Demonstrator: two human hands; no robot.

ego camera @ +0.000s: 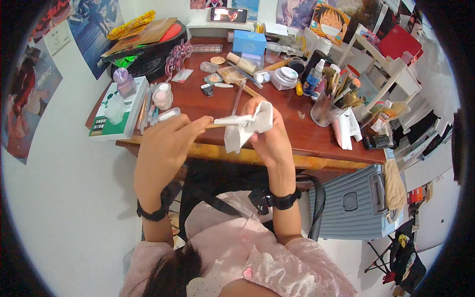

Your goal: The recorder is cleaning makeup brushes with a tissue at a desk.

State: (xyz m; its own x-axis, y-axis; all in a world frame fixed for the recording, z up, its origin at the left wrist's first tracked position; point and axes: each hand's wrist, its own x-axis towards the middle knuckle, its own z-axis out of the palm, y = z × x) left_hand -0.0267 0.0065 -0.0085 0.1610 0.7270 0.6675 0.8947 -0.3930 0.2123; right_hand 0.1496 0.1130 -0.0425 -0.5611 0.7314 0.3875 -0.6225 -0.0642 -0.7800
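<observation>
My left hand [163, 152] pinches the end of a thin, light-coloured stick, perhaps a brush handle [217, 126], between thumb and forefinger. The stick's far end runs into a crumpled white tissue [243, 133], which hides its tip. My right hand [272, 137] grips that tissue, wrapped around the stick. Both hands are raised over the desk's front edge. Behind the tissue, a narrow translucent strip [238, 98] slants up; I cannot tell whether it is held or lies on the desk.
The red-brown wooden desk [200, 102] carries compacts, a white-lidded jar [285, 78] and a blue box [249, 42]. A clear cup of makeup brushes [326, 109] stands right, beside white tubes [347, 130]. A green-and-white box [118, 107] lies left. A phone [229, 15] stands at the back.
</observation>
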